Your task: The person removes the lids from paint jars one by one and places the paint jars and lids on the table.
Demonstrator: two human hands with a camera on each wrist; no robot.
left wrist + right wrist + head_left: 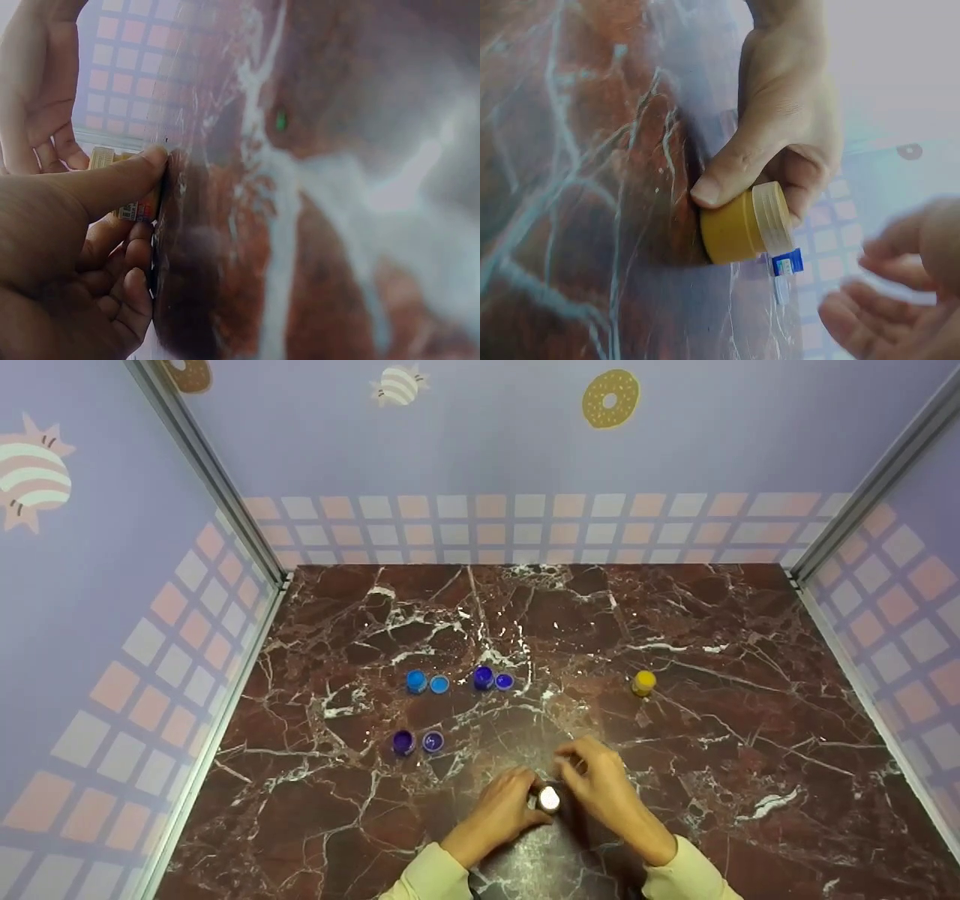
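A small paint jar (549,799) stands on the table near the front, its top glaring white in the head view. Seen from the right wrist, this jar (731,229) has a yellow body and a pale, ridged lid (771,216). My left hand (504,812) grips it low, thumb on one side and fingers on the other. A printed label (129,211) shows in the left wrist view. To the right of the jar, my right hand (600,787) hovers apart from it, fingers loosely bent and holding nothing.
Farther back stand a light blue jar (416,682), a dark blue jar (484,678) and a purple jar (403,742), each with a lid (439,685) beside it. Another yellow jar (643,683) stands right of them. Panel walls (480,457) enclose the marbled table (750,735).
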